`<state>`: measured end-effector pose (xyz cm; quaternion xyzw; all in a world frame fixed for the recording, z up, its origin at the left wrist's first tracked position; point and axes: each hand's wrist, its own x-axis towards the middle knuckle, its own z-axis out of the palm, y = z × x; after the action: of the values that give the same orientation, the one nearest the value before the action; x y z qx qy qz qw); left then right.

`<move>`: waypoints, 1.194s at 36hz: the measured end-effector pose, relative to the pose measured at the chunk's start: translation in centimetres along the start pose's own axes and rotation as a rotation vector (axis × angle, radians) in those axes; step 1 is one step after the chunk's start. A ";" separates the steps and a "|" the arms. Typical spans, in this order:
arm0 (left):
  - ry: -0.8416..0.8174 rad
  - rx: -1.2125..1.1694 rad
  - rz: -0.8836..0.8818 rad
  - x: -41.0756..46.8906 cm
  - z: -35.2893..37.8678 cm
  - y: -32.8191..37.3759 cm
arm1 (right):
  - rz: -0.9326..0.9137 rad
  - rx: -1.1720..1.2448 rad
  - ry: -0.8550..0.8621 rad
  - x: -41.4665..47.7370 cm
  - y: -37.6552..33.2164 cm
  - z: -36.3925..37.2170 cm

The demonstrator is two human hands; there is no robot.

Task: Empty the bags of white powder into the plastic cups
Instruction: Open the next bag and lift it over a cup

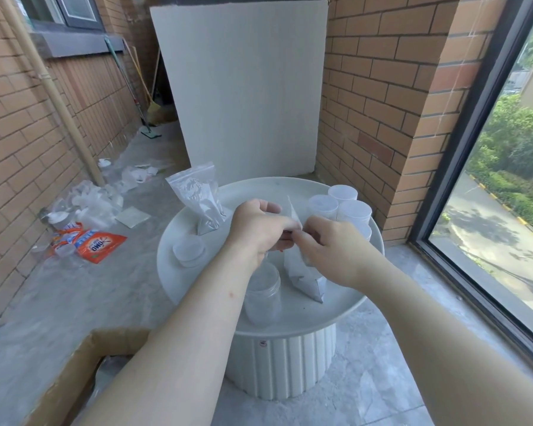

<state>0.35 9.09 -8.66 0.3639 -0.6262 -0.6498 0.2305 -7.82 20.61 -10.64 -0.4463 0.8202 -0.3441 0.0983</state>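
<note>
Since this is a brick wall balcony with a big window on the right, the light's decent. The round white surface carries everything. One bag of powder stands near the front edge. My left hand and right hand both pinch its top with curled fingers, so I'd say it's the seal-opening step. A spare bag waits at the far left edge. Next move: part the seal, then tip into the open cup just beside it. More cups cluster at the far right edge.

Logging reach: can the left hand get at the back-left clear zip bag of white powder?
Probably yes: the clear zip bag stands unobstructed beside the left hand, which pinches another powder bag.
</note>
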 end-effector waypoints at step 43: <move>0.312 0.348 0.438 -0.9 2.0 3.2 | 0.210 0.026 0.473 0.0 2.2 -3.9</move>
<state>-1.09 10.74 -5.44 0.3498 -0.7484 -0.4044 0.3924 -11.07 23.26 -9.20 -0.2646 0.8578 -0.4371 -0.0553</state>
